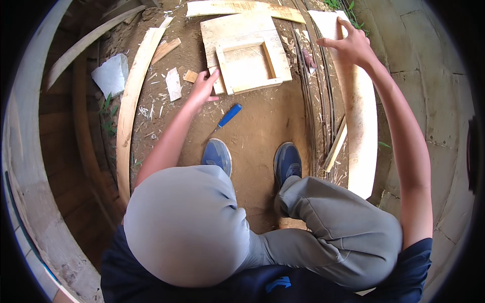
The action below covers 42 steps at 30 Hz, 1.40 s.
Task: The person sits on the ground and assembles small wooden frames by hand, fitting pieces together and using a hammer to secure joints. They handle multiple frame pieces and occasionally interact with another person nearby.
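Observation:
My left hand (202,89) is at the left edge of the woodwork, fingers apart, with fingertips touching a short wooden strip (219,87). Beside that strip, a rectangular wooden frame (273,61) lies on pale joined boards (212,34). Off to the right, my right hand (351,46) grips the far end of a long, wide plank (357,121), thumb on its left side and fingers over its face. A blue-handled tool (230,115) with a thin metal shaft lies on the dirt near my left shoe; its tip is too small to make out.
Curved-looking boards lie at the left (135,96) and far side (237,7). A pale stone block (111,74), wood offcuts (173,84) and shavings are scattered on the dirt. Long dark rods (317,96) run beside the plank. Paving (419,106) borders the right.

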Motion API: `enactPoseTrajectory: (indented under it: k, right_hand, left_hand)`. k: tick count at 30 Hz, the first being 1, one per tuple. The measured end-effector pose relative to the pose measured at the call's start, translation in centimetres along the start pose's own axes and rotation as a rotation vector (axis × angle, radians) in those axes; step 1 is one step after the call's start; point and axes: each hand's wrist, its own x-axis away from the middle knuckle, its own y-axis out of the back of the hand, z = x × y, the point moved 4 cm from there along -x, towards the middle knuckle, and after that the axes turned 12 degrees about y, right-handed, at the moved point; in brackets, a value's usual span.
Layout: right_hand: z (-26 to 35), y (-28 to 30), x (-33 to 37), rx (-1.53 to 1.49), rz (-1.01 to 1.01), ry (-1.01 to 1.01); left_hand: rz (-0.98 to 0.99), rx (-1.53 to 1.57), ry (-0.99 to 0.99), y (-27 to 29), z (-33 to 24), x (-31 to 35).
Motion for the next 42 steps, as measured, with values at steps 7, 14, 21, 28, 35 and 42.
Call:
enactPoseTrajectory:
  k: [7, 14, 21, 28, 35, 42]
  right_hand:
    - [-2.1, -2.5, 1.8, -0.152, -0.067, 0.056]
    - [0.0, -2.5, 3.1, -0.358, -0.053, 0.039]
    - [-1.2, -3.6, 5.3, -0.209, 0.062, -0.145]
    - [-6.6, -10.4, 6.4, 0.142, 0.229, -0.134]
    - [-4.8, -12.8, 8.1, 0.033, 0.386, -0.141]
    - [-5.6, -16.3, 10.4, 0.046, 0.411, -0.027]
  left_hand:
    - [0.017, 0.060, 0.085, -2.8, 2.2, 3.9]
    - [0.042, 0.483, -0.114, -3.0, 3.5, 0.9]
    - [0.071, 0.431, -0.107, -3.0, 3.0, 1.7]
    - [0.103, 0.349, -0.046, -3.7, 3.4, 4.5]
    - [0.135, 0.402, -0.049, -2.8, 5.9, 5.2]
    - [0.067, 0.210, -0.048, -1.4, 6.5, 6.5]
